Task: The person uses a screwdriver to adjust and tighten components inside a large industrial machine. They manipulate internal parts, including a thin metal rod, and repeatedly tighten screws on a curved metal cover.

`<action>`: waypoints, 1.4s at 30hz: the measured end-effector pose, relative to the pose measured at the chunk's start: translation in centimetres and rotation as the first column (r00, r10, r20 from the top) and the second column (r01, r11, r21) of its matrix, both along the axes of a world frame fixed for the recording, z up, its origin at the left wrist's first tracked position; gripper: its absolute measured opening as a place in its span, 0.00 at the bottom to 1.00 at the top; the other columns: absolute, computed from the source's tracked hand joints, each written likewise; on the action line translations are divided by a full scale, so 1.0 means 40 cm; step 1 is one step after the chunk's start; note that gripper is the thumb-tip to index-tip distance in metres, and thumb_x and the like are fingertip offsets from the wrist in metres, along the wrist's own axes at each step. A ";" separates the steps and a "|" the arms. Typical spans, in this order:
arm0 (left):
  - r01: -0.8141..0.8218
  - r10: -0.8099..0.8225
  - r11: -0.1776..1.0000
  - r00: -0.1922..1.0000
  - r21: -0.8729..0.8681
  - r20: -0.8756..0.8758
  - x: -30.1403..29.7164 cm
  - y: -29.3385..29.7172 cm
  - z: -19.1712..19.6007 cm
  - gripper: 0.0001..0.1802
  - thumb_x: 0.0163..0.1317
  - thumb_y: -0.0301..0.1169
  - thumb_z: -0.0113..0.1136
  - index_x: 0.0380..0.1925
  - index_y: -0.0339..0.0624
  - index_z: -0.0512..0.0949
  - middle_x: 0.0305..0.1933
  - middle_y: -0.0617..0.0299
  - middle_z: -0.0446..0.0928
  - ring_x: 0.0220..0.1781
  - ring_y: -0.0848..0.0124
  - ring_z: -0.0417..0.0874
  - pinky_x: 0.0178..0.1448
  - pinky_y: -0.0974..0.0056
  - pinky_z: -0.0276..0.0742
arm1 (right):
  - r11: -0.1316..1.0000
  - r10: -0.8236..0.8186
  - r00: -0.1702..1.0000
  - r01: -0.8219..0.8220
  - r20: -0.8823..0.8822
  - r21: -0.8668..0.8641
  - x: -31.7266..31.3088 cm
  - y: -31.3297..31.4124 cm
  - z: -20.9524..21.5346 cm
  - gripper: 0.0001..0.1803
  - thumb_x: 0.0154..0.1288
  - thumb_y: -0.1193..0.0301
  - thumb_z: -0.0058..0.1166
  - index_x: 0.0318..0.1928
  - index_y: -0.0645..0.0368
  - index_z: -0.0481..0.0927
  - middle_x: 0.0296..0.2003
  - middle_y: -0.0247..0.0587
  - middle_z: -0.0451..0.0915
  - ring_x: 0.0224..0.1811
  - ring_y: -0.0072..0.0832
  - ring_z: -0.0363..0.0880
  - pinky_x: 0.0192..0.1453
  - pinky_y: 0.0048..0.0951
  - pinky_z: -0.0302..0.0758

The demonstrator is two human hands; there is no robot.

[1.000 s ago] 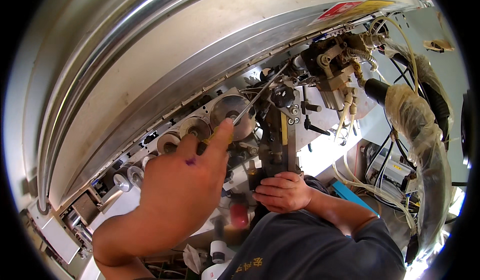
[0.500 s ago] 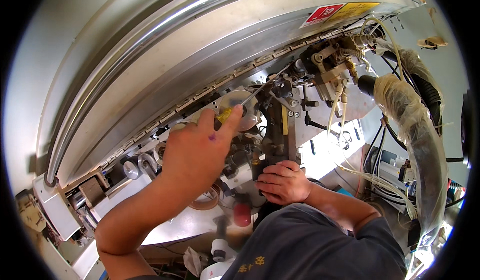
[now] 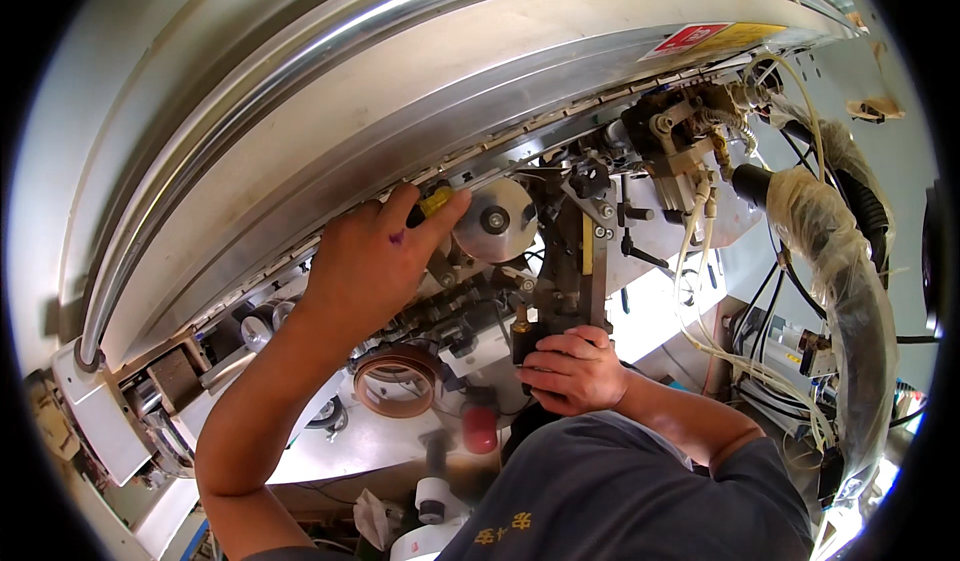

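My left hand is closed around the yellow-and-black handle of a screwdriver, beside a round metal disc with a bolt at its centre. The thin shaft seems to run up and right past the disc; I cannot make out where its tip rests. Lower and to the right, my right hand has its fingers curled over the near end of a dark metal bracket on the machine. A small brass fitting stands just beside those fingers. The palm side of both hands is hidden.
A long curved metal cover spans the far side. Pneumatic parts with pale hoses sit at the right, near a plastic-wrapped thick hose. Closer to me are a brown ring, a red knob and a white cylinder.
My left hand has drawn back to the left with the screwdriver, uncovering the disc and the brown ring. The right hand keeps its grip on the bracket. The view has shifted slightly.
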State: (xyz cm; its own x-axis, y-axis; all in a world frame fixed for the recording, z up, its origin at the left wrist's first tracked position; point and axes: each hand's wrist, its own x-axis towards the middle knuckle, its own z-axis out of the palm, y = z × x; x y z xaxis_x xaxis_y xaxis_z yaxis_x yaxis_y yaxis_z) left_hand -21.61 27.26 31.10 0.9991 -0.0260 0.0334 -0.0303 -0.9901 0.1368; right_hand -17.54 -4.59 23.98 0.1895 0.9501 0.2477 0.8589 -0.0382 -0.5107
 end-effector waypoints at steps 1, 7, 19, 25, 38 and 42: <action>-0.011 0.010 1.000 0.999 -0.008 -0.039 0.002 0.003 0.006 0.29 0.58 0.31 0.65 0.62 0.63 0.78 0.42 0.56 0.77 0.30 0.59 0.83 0.32 0.58 0.80 | 1.000 -0.001 1.000 0.001 0.006 0.000 -0.001 0.002 0.002 0.18 0.51 0.62 0.66 0.46 0.39 0.86 0.47 0.19 0.83 0.53 0.23 0.78 0.61 0.35 0.64; -0.193 0.145 0.904 0.978 -0.381 -0.151 0.018 0.000 0.025 0.21 0.67 0.39 0.58 0.60 0.56 0.79 0.32 0.53 0.79 0.30 0.56 0.84 0.40 0.53 0.80 | 1.000 0.014 1.000 -0.014 0.014 -0.016 0.002 -0.002 0.002 0.19 0.50 0.62 0.66 0.46 0.40 0.86 0.47 0.19 0.83 0.53 0.23 0.78 0.61 0.35 0.64; -0.196 0.115 0.915 0.965 -0.354 -0.237 0.062 -0.033 0.087 0.19 0.70 0.35 0.55 0.60 0.48 0.77 0.45 0.51 0.79 0.40 0.49 0.83 0.46 0.49 0.79 | 1.000 0.013 1.000 -0.013 -0.004 -0.012 -0.001 -0.006 -0.004 0.18 0.51 0.64 0.66 0.45 0.41 0.86 0.47 0.20 0.84 0.54 0.23 0.77 0.62 0.34 0.64; -0.129 0.046 0.941 0.966 -0.314 -0.256 0.107 -0.056 0.043 0.20 0.70 0.36 0.55 0.60 0.49 0.76 0.42 0.52 0.80 0.37 0.49 0.84 0.44 0.49 0.81 | 1.000 0.017 1.000 -0.017 0.002 -0.010 0.000 -0.013 -0.016 0.18 0.51 0.64 0.66 0.46 0.41 0.86 0.47 0.20 0.84 0.55 0.23 0.78 0.62 0.34 0.64; -0.282 0.164 0.870 0.939 -0.404 -0.303 0.026 -0.034 0.100 0.20 0.69 0.35 0.56 0.61 0.56 0.77 0.42 0.54 0.80 0.37 0.51 0.83 0.41 0.52 0.78 | 0.999 0.031 1.000 -0.031 0.002 -0.009 0.005 -0.015 -0.014 0.17 0.53 0.64 0.65 0.47 0.41 0.86 0.48 0.21 0.83 0.56 0.23 0.77 0.64 0.34 0.64; -0.248 0.163 0.894 0.956 -0.373 -0.245 0.001 -0.026 0.097 0.18 0.68 0.36 0.58 0.58 0.55 0.79 0.37 0.58 0.79 0.32 0.54 0.83 0.37 0.54 0.79 | 0.999 0.034 0.999 -0.034 0.015 -0.011 0.004 -0.015 -0.013 0.18 0.53 0.63 0.65 0.47 0.41 0.86 0.47 0.20 0.83 0.55 0.23 0.77 0.65 0.34 0.62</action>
State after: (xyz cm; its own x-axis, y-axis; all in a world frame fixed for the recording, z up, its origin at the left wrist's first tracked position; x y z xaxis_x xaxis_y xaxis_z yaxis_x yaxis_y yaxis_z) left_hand -21.56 26.22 34.96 0.9666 0.1536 -0.2050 0.2383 -0.8329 0.4995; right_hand -17.36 -5.19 23.47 0.1534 0.9586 0.2400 0.8674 -0.0143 -0.4975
